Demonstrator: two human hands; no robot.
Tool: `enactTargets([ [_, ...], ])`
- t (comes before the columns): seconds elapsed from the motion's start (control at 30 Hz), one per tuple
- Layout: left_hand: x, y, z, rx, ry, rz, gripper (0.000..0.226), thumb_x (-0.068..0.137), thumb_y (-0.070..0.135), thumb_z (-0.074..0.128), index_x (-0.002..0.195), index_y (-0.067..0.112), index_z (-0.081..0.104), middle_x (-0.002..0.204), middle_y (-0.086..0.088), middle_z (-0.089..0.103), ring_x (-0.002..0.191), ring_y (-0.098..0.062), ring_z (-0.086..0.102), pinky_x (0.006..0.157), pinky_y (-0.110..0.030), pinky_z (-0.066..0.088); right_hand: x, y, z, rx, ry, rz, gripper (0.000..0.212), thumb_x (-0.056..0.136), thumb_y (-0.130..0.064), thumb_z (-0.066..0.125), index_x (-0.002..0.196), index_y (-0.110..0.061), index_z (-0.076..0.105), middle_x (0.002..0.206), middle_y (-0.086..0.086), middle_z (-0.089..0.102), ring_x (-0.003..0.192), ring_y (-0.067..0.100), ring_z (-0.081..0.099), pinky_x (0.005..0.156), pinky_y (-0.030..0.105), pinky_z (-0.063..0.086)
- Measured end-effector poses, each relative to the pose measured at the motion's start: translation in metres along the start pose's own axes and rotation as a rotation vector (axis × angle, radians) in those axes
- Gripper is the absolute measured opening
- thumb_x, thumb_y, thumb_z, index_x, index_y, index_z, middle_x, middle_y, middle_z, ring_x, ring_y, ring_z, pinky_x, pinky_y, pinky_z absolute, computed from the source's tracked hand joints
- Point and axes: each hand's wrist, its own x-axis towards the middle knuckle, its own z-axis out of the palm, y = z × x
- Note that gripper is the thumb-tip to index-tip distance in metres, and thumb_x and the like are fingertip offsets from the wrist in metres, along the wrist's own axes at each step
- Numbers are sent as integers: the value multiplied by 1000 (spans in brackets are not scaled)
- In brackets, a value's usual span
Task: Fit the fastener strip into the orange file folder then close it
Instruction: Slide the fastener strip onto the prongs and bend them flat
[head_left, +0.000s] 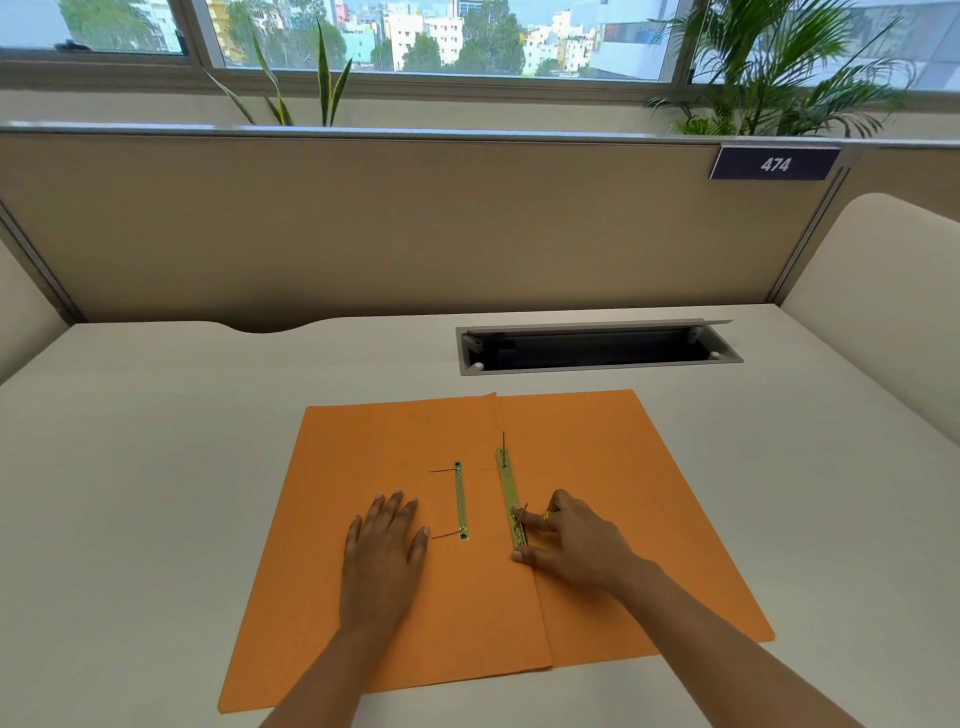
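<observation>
An orange file folder lies open and flat on the desk. A thin gold fastener strip lies on its left half, with a dark prong sticking out sideways at each end. A wider gold strip lies along the centre fold, its far prong standing up. My left hand rests flat on the left half, fingers spread, just left of the thin strip. My right hand pinches the near end of the wider strip between thumb and fingers, by the near prong.
The folder lies on a white desk. An open cable tray slot is set into the desk just beyond the folder. A beige partition closes the back, with plants and windows behind it. A cream panel stands at the right.
</observation>
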Motion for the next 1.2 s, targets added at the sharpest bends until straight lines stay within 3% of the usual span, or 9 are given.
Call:
enactTargets([
  [0.27,3,12,-2,0,-11,0,50,96,44,34,142,24,35,153,7,31,145,-9,14,118,-36,-1,0,3,2,-43,-10,-6,62,81,-67,43,137,-43,32,119,2,40,116,19,40,85,38,45],
  [0.4,7,30,2,-11,-144,185,58,94,52,31,147,28,22,157,11,17,146,-6,-2,118,-37,-6,1,2,4,-19,1,5,62,79,-68,45,135,-43,35,116,1,41,115,20,40,83,38,45],
  [0.53,12,45,10,129,-301,412,70,90,63,22,149,31,2,159,14,-3,137,-2,-25,113,-46,-20,-1,2,5,3,32,-2,60,80,-66,46,134,-41,38,115,2,41,113,20,41,81,36,44],
  [0.7,23,56,17,198,-378,516,94,72,80,5,150,26,2,160,12,-2,140,-3,-22,115,-53,-16,-4,2,5,31,42,-10,56,84,-58,49,134,-36,41,116,4,42,112,21,41,80,37,43],
  [0.93,26,57,18,185,-375,514,101,66,83,7,150,26,7,159,14,3,145,-5,-12,115,-55,-14,-5,1,7,45,97,-11,56,82,-59,50,134,-39,41,96,-7,28,107,19,41,71,31,37],
  [1.2,25,55,22,173,-372,524,114,56,91,-3,150,26,3,159,14,-1,144,-4,-13,115,-54,-14,-6,-3,11,146,155,18,50,79,-54,59,126,-40,51,96,-7,39,106,15,45,72,26,37],
])
